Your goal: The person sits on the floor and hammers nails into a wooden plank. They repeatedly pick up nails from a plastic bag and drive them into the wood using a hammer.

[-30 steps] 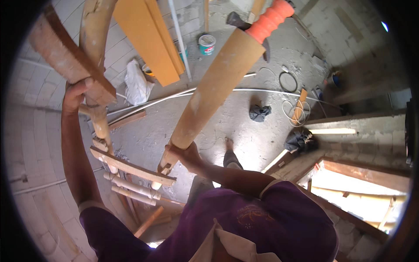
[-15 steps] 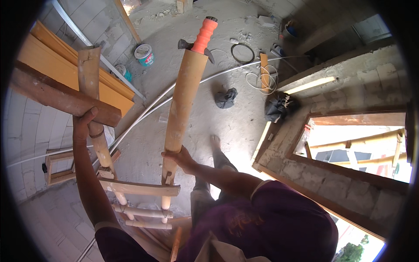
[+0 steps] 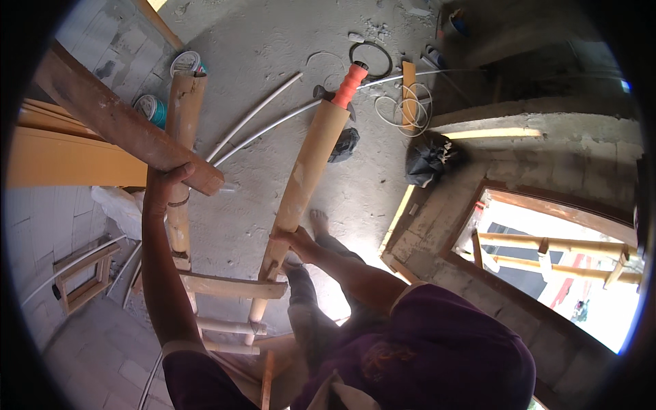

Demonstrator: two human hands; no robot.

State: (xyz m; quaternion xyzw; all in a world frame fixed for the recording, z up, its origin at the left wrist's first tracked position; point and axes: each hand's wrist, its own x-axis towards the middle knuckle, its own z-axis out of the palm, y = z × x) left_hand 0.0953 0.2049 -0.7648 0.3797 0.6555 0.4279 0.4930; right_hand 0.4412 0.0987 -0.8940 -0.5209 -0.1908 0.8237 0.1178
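My left hand (image 3: 169, 186) is closed around the underside of a brown wooden beam (image 3: 130, 130) near its squared end. The beam slants from the upper left across the left rail (image 3: 179, 229) of a bamboo ladder; whether it rests on the rail I cannot tell. Lower down, my right hand (image 3: 295, 244) wraps the ladder's thick right rail (image 3: 307, 171). A hammer with an orange ribbed grip (image 3: 350, 85) sits in the top of that rail, handle up, its dark head at the rim. Below my hands the ladder's rungs (image 3: 236, 285) run between the rails.
Two buckets (image 3: 149, 108) stand by the left wall, near orange-brown boards (image 3: 75, 157). White pipes (image 3: 254, 116), a coiled cable (image 3: 403, 113) and black bags (image 3: 429, 160) lie on the rough floor. At the right is a framed window opening (image 3: 557, 239) in the block wall.
The view has shifted. The beam and my left hand have moved right in the picture, and the beam slants more steeply. My right hand keeps its grip on the right rail.
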